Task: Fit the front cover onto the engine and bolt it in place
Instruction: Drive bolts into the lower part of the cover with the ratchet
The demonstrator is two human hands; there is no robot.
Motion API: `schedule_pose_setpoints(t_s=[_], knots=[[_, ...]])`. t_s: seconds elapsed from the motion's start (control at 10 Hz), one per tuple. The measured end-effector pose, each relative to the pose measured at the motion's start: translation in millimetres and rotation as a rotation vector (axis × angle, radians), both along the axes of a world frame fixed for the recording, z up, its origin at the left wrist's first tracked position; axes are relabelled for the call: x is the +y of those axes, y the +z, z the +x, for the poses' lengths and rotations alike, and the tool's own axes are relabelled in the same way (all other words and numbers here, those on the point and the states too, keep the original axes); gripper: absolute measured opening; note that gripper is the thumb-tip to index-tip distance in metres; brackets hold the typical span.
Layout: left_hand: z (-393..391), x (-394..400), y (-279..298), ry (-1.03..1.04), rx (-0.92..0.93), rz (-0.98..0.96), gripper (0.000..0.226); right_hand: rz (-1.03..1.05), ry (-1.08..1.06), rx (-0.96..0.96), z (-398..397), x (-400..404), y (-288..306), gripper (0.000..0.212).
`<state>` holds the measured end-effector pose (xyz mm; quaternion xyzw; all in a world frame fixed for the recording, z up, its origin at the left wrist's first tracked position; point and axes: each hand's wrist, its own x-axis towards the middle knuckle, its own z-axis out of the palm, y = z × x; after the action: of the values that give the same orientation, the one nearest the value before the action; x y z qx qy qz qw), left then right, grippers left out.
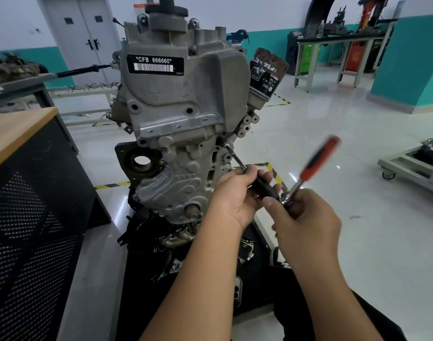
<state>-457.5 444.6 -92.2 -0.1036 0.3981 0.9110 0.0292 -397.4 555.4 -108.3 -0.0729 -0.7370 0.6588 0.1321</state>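
The grey engine (186,99) stands upright in front of me with its cast front cover (183,173) lying against its face. A slim extension bar (236,159) reaches to a bolt hole (226,145) on the cover's right edge. My left hand (235,195) grips the bar's black rear part (263,187). My right hand (306,217) holds the head of a ratchet whose orange and black handle (317,158) points up and right, blurred by motion. The ratchet head sits at the bar's rear end.
A black oil filter (267,70) juts from the engine's upper right. A wood-topped cabinet with perforated black sides (33,193) stands close on the left. Black parts (176,242) lie on the stand below the engine. Workbenches (333,45) and a grey trolley (412,166) stand on the glossy floor at right.
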Motion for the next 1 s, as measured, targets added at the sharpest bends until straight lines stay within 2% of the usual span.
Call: schedule_pose_setpoints(t_s=[0.1, 0.2, 0.3, 0.4, 0.5, 0.6, 0.7, 0.8, 0.9, 1.0], knots=[[-0.3, -1.2, 1.0, -0.031, 0.031, 0.061, 0.025, -0.135, -0.027, 0.056, 1.1, -8.2, 3.5, 0.022], [-0.9, -10.3, -0.3, -0.034, 0.055, 0.057, 0.017, -1.306, 0.298, -0.398, 6.1, -12.1, 14.9, 0.022], [-3.3, -9.2, -5.1, -0.005, 0.024, -0.003, 0.007, -0.930, 0.259, -0.387, 1.7, -3.7, 6.0, 0.022], [-4.4, -0.2, -5.4, 0.008, 0.007, 0.017, 0.023, -0.144, -0.038, -0.094, -2.7, -4.7, 5.6, 0.025], [-4.4, -2.3, -6.1, -0.035, 0.093, 0.059, 0.048, -0.701, 0.073, -0.132, -5.7, -2.4, 9.2, 0.028], [-2.6, -7.1, -7.7, -0.026, 0.086, 0.028, 0.029, -1.386, 0.312, -0.430, 0.0, -2.1, 14.2, 0.022], [-2.6, -1.8, -8.2, 0.025, 0.036, -0.031, 0.015, -0.508, 0.114, -0.192, -6.5, 3.8, 3.2, 0.021], [-2.1, 4.3, -6.3, 0.025, 0.052, -0.005, 0.031, -0.158, -0.073, 0.061, -13.7, -3.6, 6.4, 0.020], [0.4, -0.2, -4.1, -0.034, 0.092, 0.027, 0.023, -0.702, 0.114, -0.117, -1.2, -7.5, 13.6, 0.027], [-1.9, -2.8, -7.1, -0.031, 0.068, -0.054, 0.013, -0.826, 0.181, -0.169, -2.7, -4.4, 11.6, 0.025]])
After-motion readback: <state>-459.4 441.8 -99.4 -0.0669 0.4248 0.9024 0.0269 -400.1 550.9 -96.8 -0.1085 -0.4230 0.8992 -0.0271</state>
